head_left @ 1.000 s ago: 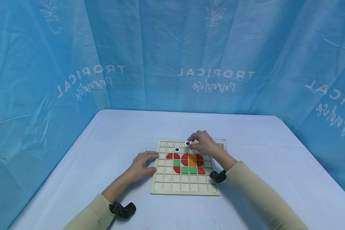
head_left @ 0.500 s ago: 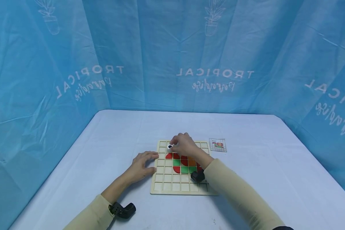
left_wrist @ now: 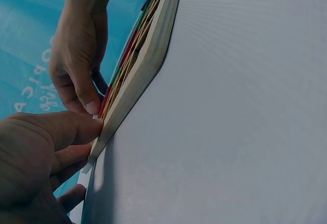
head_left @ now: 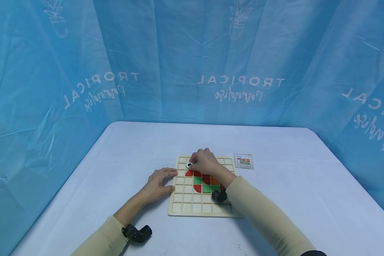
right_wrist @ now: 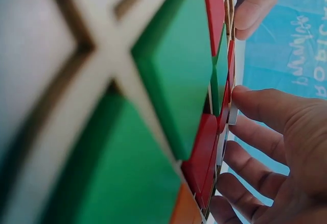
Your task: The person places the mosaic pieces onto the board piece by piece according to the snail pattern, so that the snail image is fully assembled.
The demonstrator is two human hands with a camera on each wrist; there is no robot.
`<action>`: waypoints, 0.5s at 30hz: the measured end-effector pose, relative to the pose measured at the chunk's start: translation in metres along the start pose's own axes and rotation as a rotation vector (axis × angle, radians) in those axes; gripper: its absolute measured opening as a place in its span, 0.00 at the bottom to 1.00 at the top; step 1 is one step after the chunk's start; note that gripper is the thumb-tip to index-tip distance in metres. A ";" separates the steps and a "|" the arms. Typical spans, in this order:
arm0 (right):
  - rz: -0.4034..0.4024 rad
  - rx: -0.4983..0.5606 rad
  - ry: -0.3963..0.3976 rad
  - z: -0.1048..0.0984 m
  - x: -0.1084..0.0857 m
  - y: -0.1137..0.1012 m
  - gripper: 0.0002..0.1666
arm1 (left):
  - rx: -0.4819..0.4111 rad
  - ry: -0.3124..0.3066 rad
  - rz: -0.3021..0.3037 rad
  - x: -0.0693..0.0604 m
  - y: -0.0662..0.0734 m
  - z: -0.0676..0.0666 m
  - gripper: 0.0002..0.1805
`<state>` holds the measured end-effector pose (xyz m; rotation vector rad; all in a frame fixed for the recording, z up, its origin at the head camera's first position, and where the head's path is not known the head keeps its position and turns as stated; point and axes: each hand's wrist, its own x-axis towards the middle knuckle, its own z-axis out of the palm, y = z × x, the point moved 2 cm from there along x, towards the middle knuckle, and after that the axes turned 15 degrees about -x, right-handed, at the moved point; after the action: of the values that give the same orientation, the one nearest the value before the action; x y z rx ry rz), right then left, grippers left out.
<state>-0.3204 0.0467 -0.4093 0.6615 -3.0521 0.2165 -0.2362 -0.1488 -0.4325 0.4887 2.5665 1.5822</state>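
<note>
A cream grid board point(head_left: 196, 214) lies flat on the table, with red, green and orange tiles set in its squares. My right hand point(head_left: 205, 163) reaches over its upper part and pinches a white round eye piece point(head_left: 189, 165) with a black centre between thumb and index finger. In the right wrist view this white piece point(right_wrist: 233, 116) shows edge-on at the thumb tip. My left hand point(head_left: 158, 183) rests against the board's left edge, thumb and fingers spread. Part of the tile pattern, with a green tile point(head_left: 197, 180) showing, lies hidden under the right hand and wrist.
A small printed card point(head_left: 243, 161) with a coloured grid picture lies just right of the board's top corner. The white table point(head_left: 140, 145) extends around the board. Blue printed curtains point(head_left: 179, 60) hang behind and at both sides.
My right hand has moved left across the board with the eye piece, then lowered it slightly. The other eye piece is now out of sight and the card is uncovered. My left hand stays put.
</note>
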 end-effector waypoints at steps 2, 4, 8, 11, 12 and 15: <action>0.002 -0.001 -0.001 0.000 0.000 0.000 0.12 | -0.002 0.001 -0.004 0.001 0.000 0.000 0.27; 0.004 0.002 -0.004 0.000 -0.001 0.000 0.11 | -0.002 0.003 -0.006 0.001 -0.001 0.001 0.27; 0.004 0.027 -0.013 -0.003 -0.002 0.003 0.13 | -0.014 0.003 -0.016 0.001 -0.001 0.001 0.27; 0.003 0.085 -0.015 -0.011 -0.007 0.007 0.15 | -0.017 0.002 -0.025 0.001 -0.001 0.002 0.27; 0.000 0.104 -0.006 -0.014 -0.010 0.008 0.16 | -0.015 0.003 -0.028 0.001 -0.001 0.002 0.27; -0.011 0.141 0.025 -0.024 -0.019 0.016 0.16 | 0.004 0.012 -0.033 0.000 0.000 0.001 0.27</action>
<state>-0.3097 0.0719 -0.3888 0.6753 -3.0298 0.4394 -0.2360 -0.1473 -0.4327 0.4354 2.5736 1.5740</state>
